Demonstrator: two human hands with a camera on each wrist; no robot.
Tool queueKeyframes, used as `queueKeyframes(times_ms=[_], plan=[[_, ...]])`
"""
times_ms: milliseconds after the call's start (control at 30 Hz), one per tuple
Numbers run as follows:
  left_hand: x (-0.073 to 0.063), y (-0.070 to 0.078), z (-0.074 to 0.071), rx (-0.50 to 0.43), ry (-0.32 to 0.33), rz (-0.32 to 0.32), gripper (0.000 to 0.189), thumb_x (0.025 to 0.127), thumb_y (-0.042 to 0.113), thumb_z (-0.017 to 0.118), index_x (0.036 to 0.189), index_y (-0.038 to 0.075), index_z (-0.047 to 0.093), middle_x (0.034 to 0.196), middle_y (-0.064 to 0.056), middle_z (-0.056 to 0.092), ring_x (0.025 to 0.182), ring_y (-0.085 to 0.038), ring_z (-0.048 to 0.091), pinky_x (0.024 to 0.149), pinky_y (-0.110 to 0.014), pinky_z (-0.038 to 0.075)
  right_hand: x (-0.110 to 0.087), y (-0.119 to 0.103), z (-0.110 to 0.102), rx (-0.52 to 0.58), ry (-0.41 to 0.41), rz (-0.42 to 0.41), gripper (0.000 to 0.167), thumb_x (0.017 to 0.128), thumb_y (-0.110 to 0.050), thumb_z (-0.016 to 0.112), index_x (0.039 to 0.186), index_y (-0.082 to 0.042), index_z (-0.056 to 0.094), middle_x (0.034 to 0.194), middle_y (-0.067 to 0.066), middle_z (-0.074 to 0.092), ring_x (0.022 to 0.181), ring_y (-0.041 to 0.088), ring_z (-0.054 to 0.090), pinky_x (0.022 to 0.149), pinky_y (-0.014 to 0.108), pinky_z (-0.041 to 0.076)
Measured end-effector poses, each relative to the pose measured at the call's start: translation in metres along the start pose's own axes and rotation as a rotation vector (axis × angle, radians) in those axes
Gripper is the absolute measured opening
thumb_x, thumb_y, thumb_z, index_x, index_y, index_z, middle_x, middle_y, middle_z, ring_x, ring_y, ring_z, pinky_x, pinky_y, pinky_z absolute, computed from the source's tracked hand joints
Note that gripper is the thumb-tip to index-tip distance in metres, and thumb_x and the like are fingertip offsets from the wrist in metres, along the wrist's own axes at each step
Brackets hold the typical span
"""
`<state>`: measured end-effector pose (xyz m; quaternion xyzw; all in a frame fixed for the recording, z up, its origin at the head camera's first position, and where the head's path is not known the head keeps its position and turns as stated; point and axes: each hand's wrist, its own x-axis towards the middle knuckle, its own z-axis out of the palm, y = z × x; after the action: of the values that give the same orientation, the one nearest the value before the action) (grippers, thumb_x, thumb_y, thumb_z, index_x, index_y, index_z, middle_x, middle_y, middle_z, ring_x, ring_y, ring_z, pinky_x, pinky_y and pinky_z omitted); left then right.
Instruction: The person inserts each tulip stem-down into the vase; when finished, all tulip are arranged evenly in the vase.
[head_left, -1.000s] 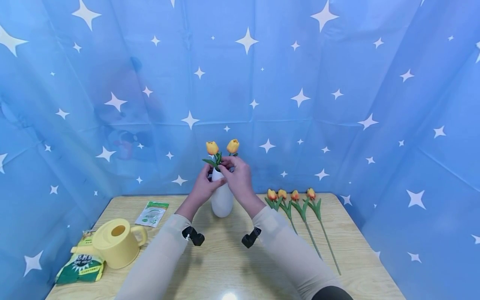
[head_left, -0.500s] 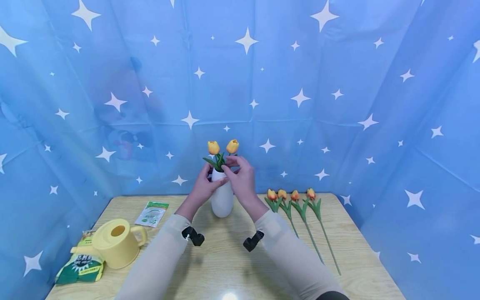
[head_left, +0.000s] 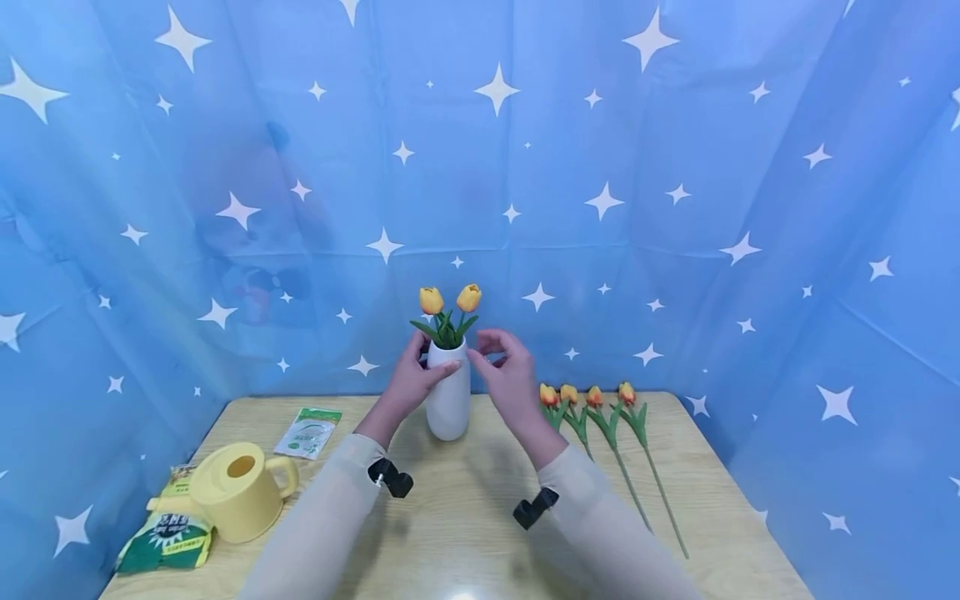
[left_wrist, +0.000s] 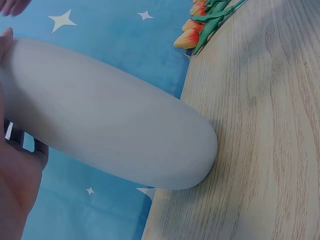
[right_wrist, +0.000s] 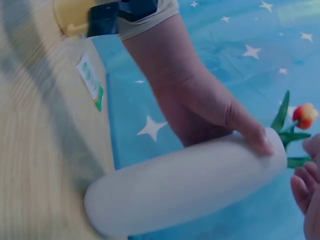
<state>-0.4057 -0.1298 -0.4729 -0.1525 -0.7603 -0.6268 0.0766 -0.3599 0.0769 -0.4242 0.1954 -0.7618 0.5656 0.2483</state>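
A white vase [head_left: 448, 400] stands upright at the back middle of the table, two yellow-orange tulips [head_left: 431, 301] rising from its mouth with green leaves. My left hand [head_left: 411, 377] grips the vase near its top, thumb across the front and fingers behind. In the right wrist view the left thumb [right_wrist: 255, 136] lies along the vase just under the rim. Beside the vase, on its right, my right hand [head_left: 510, 371] is held in the air with fingers loosely bent and nothing in them. Its fingers [right_wrist: 302, 182] are near the leaves.
Several orange tulips [head_left: 595, 395] lie side by side on the right of the wooden table [head_left: 465, 533]. To the left are a yellow watering can [head_left: 238, 496], a green bag [head_left: 167, 537] and a small white-green packet [head_left: 309, 432]. A blue starry curtain [head_left: 525, 167] hangs behind.
My right hand has drawn away from the tulip stems, to the right and slightly down. The left hand keeps its grip on the vase. The head view has shifted slightly.
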Motion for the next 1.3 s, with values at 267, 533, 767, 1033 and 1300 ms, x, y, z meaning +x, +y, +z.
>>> queueKeyframes(times_ms=[267,533,767,1033,1300], plan=[[0.002,-0.001,0.003,0.005,0.018,0.003,0.070,0.095,0.047,0.089,0.148,0.024,0.051,0.142,-0.011,0.058,0.129,-0.036,0.062,0.105,-0.063,0.054,-0.027,0.022,-0.032,-0.085,-0.066,0.092,0.023,0.101,-0.016,0.085,0.122,-0.011,0.076,0.115,0.005,0.076,0.101,0.020,0.072,0.080,0.035,0.059],[0.002,0.003,0.003,0.011,0.018,-0.028,0.072,0.094,0.047,0.089,0.149,0.023,0.050,0.146,-0.011,0.056,0.133,-0.037,0.059,0.110,-0.065,0.051,-0.064,0.056,-0.070,-0.142,-0.095,0.212,0.022,0.101,-0.016,0.084,0.122,-0.012,0.076,0.115,0.006,0.074,0.098,0.019,0.070,0.077,0.030,0.057],[0.000,0.003,0.002,0.011,0.018,-0.032,0.068,0.095,0.045,0.089,0.147,0.022,0.051,0.145,-0.011,0.057,0.133,-0.038,0.060,0.110,-0.065,0.051,-0.091,0.079,-0.097,-0.251,-0.093,0.277,0.026,0.100,-0.013,0.085,0.123,-0.008,0.074,0.116,0.014,0.073,0.097,0.021,0.068,0.073,0.027,0.056],[0.001,0.001,0.002,-0.003,0.010,-0.034,0.071,0.095,0.046,0.090,0.149,0.022,0.051,0.147,-0.011,0.056,0.134,-0.037,0.059,0.111,-0.065,0.050,-0.112,0.099,-0.114,-0.307,-0.128,0.381,0.039,0.099,-0.012,0.085,0.133,0.001,0.071,0.111,0.014,0.069,0.090,0.022,0.064,0.069,0.028,0.055],[-0.001,0.002,0.003,0.008,0.012,-0.034,0.069,0.095,0.045,0.089,0.148,0.023,0.050,0.147,-0.010,0.056,0.134,-0.037,0.058,0.110,-0.065,0.051,-0.127,0.112,-0.117,-0.292,-0.162,0.447,0.041,0.100,-0.007,0.083,0.136,0.004,0.066,0.109,0.013,0.067,0.085,0.019,0.061,0.068,0.028,0.054]])
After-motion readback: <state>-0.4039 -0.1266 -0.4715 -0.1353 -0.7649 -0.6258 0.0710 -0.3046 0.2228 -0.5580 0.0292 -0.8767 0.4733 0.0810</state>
